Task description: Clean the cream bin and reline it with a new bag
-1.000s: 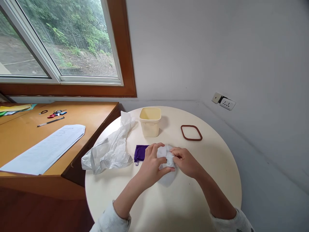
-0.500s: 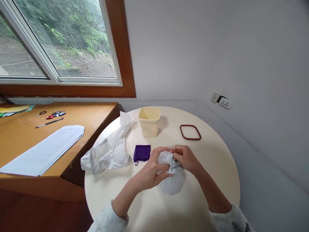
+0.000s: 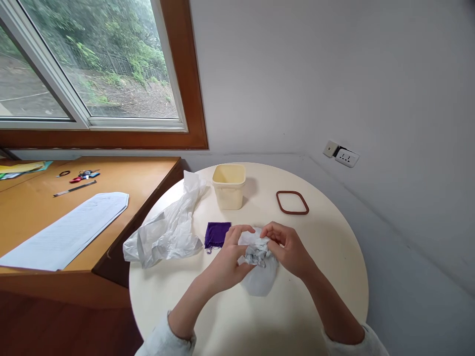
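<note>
A white, thin-looking plastic bag point(image 3: 260, 284) with a gathered, crumpled top sits on the table in front of me. My left hand point(image 3: 232, 259) curves around its left side, thumb and fingers gripping the crumpled part. From the right, my right hand point(image 3: 291, 247) pinches the upper edge with bent fingers. What the bag contains, if anything, cannot be made out. Just left of my left hand lies a folded purple cloth point(image 3: 217, 235) with frayed threads, partly covered by the fingers.
A cream plastic container point(image 3: 229, 187) stands open behind the cloth. To its right lies a brown rounded-square ring point(image 3: 297, 213). A crumpled translucent plastic bag point(image 3: 166, 235) spreads over the table's left side. The adjoining wooden desk point(image 3: 148, 170) holds papers point(image 3: 74, 232), a pen point(image 3: 76, 188) and keys point(image 3: 85, 175).
The bag's crumpled top has spread wider and shifted slightly left. My right fingers have loosened from their tight pinch and turned a little; my left hand has moved slightly left.
</note>
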Motion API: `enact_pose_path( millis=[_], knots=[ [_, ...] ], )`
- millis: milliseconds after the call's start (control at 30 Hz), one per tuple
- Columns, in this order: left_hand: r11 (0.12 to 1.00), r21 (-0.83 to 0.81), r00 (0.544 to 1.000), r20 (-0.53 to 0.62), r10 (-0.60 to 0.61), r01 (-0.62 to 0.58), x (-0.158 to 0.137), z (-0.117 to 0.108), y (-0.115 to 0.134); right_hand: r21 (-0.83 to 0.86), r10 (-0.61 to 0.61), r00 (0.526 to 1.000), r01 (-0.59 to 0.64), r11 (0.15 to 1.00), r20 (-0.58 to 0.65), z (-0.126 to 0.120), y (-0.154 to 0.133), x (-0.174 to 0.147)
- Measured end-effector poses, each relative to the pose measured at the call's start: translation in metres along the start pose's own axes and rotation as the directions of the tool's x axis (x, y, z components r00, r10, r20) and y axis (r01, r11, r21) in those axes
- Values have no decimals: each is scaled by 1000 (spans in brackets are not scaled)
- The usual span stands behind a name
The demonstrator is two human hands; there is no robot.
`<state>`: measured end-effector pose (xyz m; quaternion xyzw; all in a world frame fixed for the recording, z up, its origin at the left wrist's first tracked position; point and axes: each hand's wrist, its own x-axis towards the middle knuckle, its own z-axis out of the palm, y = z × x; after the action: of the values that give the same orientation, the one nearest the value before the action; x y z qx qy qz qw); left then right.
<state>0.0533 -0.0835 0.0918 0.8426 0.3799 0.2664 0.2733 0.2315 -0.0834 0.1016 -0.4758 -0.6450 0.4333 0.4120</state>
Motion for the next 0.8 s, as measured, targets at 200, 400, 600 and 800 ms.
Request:
enact_pose_path(
  millis=[200,400,600,800],
  knots=[
    [996,74,999,22,39,-41,-4,0,-4,-135,-7,993,23,991,117,-3,-9,-6],
    [984,136,993,26,112,-115,-7,-5,-6,71,57,998,-54,996,-37,1,12,5],
    [986,0,986,0,166,-166,-9,-7,-7,116,121,986,-107,987,-116,1,32,13],
    [861,-501,964,-261,-56,-86,-3,6,-10,-69,70,995,-75,995,-64,1,32,10]
  ],
)
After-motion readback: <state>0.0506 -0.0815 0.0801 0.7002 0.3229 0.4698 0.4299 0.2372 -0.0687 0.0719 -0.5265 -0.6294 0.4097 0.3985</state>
